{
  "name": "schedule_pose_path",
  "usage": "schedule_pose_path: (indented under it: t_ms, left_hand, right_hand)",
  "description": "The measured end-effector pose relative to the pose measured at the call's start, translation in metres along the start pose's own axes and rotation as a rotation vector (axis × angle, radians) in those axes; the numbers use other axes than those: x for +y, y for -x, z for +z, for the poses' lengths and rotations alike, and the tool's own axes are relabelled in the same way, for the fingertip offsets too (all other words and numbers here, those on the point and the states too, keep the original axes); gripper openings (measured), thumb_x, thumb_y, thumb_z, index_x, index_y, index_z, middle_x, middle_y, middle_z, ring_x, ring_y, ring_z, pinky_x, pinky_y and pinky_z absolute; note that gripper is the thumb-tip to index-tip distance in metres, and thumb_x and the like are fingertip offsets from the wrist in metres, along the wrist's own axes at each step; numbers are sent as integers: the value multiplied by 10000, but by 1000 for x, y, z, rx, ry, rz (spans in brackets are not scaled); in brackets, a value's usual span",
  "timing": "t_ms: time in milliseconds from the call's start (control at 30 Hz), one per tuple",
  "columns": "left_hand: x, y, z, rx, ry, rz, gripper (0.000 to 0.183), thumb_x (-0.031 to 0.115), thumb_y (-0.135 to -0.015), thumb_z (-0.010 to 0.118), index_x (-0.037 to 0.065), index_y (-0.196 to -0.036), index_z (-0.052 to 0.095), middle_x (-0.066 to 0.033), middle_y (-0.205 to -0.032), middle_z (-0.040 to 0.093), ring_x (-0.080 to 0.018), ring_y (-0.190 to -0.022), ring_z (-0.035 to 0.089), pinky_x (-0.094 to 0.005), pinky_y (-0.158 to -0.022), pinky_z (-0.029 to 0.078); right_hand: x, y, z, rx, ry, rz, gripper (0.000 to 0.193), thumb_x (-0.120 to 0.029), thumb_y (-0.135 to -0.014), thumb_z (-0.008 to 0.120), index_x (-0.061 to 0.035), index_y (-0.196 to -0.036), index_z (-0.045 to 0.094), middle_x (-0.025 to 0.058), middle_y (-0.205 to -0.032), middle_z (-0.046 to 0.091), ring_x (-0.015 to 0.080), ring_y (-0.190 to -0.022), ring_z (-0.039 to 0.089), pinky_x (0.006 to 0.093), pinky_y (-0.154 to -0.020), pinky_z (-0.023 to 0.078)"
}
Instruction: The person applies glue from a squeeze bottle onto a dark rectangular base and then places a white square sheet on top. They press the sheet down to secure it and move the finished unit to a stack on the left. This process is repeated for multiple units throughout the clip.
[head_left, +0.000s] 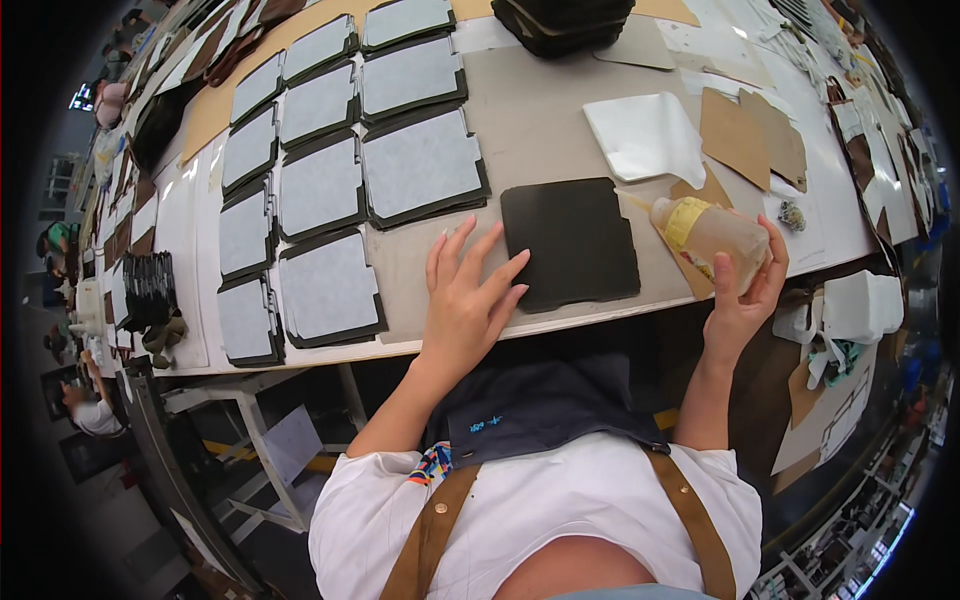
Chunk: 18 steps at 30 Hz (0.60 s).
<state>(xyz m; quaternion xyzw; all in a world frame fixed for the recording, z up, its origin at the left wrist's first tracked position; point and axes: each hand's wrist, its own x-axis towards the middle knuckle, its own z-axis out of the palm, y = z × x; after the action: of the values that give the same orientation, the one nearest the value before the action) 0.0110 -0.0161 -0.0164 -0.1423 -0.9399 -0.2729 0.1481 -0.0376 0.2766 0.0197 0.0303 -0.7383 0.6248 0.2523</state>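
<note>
A dark, nearly square panel [570,243] with small notches along its right side lies flat in front of me at the table's near edge. My left hand [465,290] rests beside its left edge, fingers spread, with fingertips reaching that edge; it holds nothing. My right hand [742,300] is closed around a translucent squeeze bottle [722,240] with a yellow band. The bottle is tilted, its nozzle pointing left toward the panel. Under the bottle lies a tan cardboard piece [690,265], partly hidden.
Stacks of dark panels with pale grey faces [420,165] stand in rows to the left. At the back is a tall dark stack [562,22]. A white sheet pile [645,135] and brown cardboard pieces [735,135] lie to the right. The worktable [530,110] ends close to my body.
</note>
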Motion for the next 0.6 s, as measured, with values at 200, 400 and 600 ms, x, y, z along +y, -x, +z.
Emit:
schedule_pose_path:
  t_ms: [200,400,600]
  left_hand:
    - [-2,1,0,31,34,-27,333,124,-858,732,147,-1189,725,-119,-1445,548,-379,-1427,378,-576,-1162,239]
    - [-3,1,0,51,51,-40,293,109,-860,726,129,-1152,739,-114,-1442,551,-376,-1426,379,-573,-1161,248]
    - [-3,1,0,54,53,-46,287,105,-856,729,125,-1142,742,-111,-1435,557,-372,-1425,382,-569,-1159,251]
  right_hand:
    - [0,1,3,4,34,-15,621,-80,-880,771,-26,-1414,459,162,-1310,604,221,-1223,570,365,-1087,423]
    - [1,2,4,-9,46,-32,624,-90,-886,772,-23,-1418,453,165,-1314,602,224,-1233,567,368,-1092,424]
    - [-1,3,4,-15,74,-52,616,-90,-894,766,-24,-1418,449,172,-1315,598,237,-1243,569,379,-1092,428]
